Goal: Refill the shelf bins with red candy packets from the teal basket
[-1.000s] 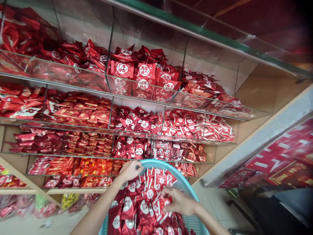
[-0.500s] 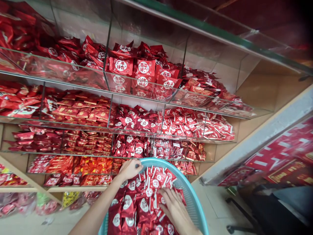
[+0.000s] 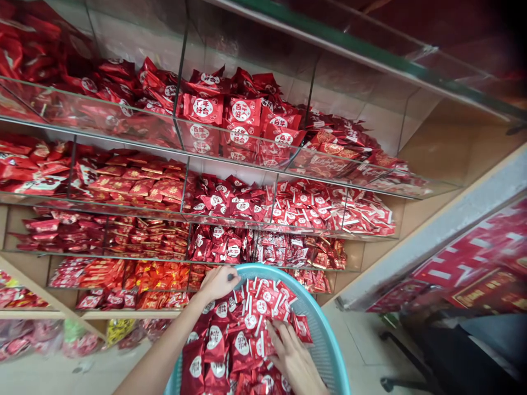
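Observation:
A light-blue plastic basket point(image 3: 329, 329) stands below the shelves, filled with small red candy packets point(image 3: 241, 344) that carry white printed patches. My left hand point(image 3: 218, 282) is closed on the basket's far-left rim, thumb tip toward the right. Inside the basket, my right hand point(image 3: 290, 351) lies over the right part of the packets, palm down, with its fingers bent and apart. Those fingertips touch slim red-and-white packets point(image 3: 263, 307); whether any is pinched under them I cannot tell. Larger dark-red packets point(image 3: 216, 340) lie on the left side of the basket.
Glass-fronted shelves point(image 3: 230, 148) full of red packets rise in front. A wooden side panel point(image 3: 444, 148) bounds them on the right. Bagged goods point(image 3: 78, 337) sit low at left. A wheeled chair base point(image 3: 405, 359) stands on the floor at the right, near red printed goods point(image 3: 473, 258).
My right hand has shifted slightly left and down over the packets, uncovering a red packet on its right. My left hand stays on the rim.

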The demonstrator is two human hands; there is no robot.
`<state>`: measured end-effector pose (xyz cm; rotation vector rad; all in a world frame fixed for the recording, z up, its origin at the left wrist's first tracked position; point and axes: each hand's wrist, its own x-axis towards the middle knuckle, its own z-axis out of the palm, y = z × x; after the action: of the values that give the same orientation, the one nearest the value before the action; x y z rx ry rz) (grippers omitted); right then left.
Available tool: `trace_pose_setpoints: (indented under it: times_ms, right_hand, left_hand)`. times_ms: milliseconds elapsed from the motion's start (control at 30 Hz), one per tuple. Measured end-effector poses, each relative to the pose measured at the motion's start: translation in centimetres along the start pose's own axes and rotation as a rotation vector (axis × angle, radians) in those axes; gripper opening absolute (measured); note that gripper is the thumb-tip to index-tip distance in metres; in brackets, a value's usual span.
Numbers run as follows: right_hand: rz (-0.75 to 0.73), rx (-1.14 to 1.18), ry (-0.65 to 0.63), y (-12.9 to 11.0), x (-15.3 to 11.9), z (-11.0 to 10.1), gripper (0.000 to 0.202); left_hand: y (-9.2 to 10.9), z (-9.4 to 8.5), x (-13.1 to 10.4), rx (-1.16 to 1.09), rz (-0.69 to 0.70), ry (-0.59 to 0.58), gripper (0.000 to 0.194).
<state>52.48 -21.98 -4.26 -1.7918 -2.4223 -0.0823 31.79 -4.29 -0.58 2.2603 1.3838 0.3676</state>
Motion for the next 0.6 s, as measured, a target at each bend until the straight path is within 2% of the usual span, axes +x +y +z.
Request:
trace_pose_setpoints:
  times_ms: [167,267,333,400,467,600]
  right_hand:
    - [0.046,0.13,-0.012,-0.2,0.3,-2.1,0.055]
    - [0.114,0.2,0.036,1.0,0.7,-3.4,0.047]
    - [0.209,0.183,0.098,2.2,0.9,-3.9,0.04]
    - [0.324,0.12,0.137,3.4,1.1,-4.1,0.034]
    - [0.423,0.053,0.123,4.2,1.2,-4.1,0.032]
    - [0.511,-0.042,0.06,4.3,1.4,-3.0,0.03]
  left_hand:
    - [-0.1,0.1,0.1,0.008,0.005,0.002,0.034]
    - [-0.1,0.1,0.1,0.011,0.001,-0.005,0.034]
    - [-0.1,0.0,0.0,0.01,-0.008,-0.005,0.035]
    - [-0.1,0.1,0.0,0.002,-0.006,-0.002,0.035]
    - [-0.2,0.2,0.0,-0.006,0.006,0.005,0.033]
    - [-0.6,0.4,0.1,-0.009,0.031,0.019,0.033]
